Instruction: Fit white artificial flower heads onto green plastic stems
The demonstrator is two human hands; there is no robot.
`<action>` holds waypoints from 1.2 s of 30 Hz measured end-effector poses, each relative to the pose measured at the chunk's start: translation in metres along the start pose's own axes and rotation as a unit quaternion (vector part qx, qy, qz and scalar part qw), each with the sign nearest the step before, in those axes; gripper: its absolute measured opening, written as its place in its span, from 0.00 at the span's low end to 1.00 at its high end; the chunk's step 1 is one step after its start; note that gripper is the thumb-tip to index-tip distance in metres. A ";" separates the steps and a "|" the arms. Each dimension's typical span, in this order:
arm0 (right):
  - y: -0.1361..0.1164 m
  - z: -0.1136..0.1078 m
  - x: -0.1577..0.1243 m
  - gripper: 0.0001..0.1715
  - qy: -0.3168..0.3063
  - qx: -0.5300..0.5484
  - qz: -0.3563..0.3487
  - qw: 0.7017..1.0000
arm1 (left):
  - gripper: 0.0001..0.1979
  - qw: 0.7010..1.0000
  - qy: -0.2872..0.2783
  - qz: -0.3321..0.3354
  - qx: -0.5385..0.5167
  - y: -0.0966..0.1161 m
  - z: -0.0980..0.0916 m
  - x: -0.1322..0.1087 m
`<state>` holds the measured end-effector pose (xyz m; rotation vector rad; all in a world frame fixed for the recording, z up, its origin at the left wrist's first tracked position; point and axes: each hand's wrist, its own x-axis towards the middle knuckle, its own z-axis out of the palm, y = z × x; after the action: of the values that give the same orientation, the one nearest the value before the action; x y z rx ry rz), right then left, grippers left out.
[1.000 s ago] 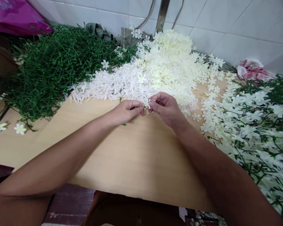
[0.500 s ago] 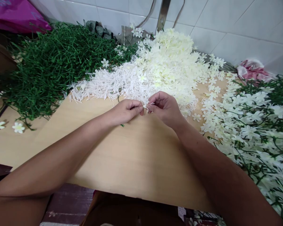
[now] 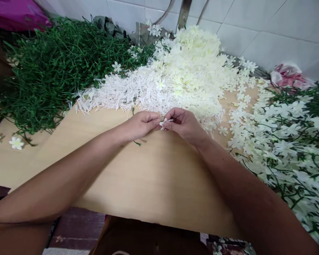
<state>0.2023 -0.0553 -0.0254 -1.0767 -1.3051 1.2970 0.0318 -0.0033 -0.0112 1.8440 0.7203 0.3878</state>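
Centrally, left hand (image 3: 143,124), right hand (image 3: 183,124), flower (image 3: 163,123) seemingly between, cardboard's near edge (image 3: 149,219) apart.

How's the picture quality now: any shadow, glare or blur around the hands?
Head view throughout: a soft shadow runs down the tan board between the forearms; the cream flower pile looks washed out, its outlines merging; left hand and right hand are fairly clear, but the white flower between them is too small for fine detail; the forearms look stretched toward the lower corners.

Beyond the fingers (image 3: 174,112) stands a white-tiled wall (image 3: 271,21) with a metal strip (image 3: 184,13); beneath them, a shadowed tan tabletop (image 3: 143,184); on their near side, a dark maroon surface (image 3: 78,226).
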 end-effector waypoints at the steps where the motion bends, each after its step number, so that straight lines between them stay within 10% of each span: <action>1: 0.001 0.000 0.000 0.19 0.002 0.003 0.006 1.000 | 0.15 1.000 -0.005 -0.005 -0.007 0.000 0.000 0.000; 36: 0.010 0.007 0.002 0.20 0.064 0.063 0.031 0.995 | 0.12 0.995 0.079 -0.027 -0.054 0.000 0.022 0.008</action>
<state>0.1950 -0.0535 -0.0351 -1.1010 -1.0873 1.3155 0.0506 -0.0139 -0.0198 1.7017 0.8379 0.5312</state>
